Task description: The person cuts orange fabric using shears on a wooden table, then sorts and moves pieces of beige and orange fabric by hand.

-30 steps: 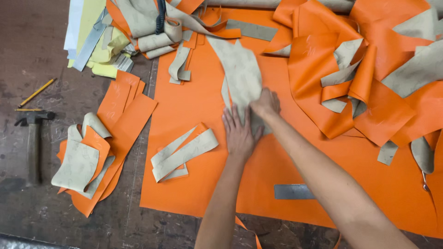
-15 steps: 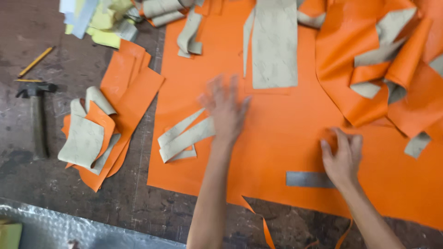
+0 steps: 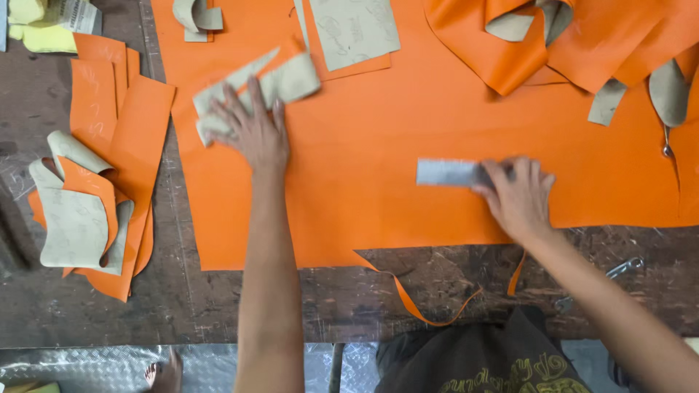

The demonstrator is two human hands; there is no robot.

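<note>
Our left hand has slid onto the beige strips, fingers spread flat; our right hand now grips the metal ruler.

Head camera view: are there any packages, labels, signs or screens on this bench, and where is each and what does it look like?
Printed paper sheet: top left corner, beside yellow scraps; pale grey with dark print, partly cut off by the frame.
Beige cut leather piece with pen markings: top centre, on the large orange leather sheet; flat, roughly rectangular.
No packages, signs or screens show.
</note>
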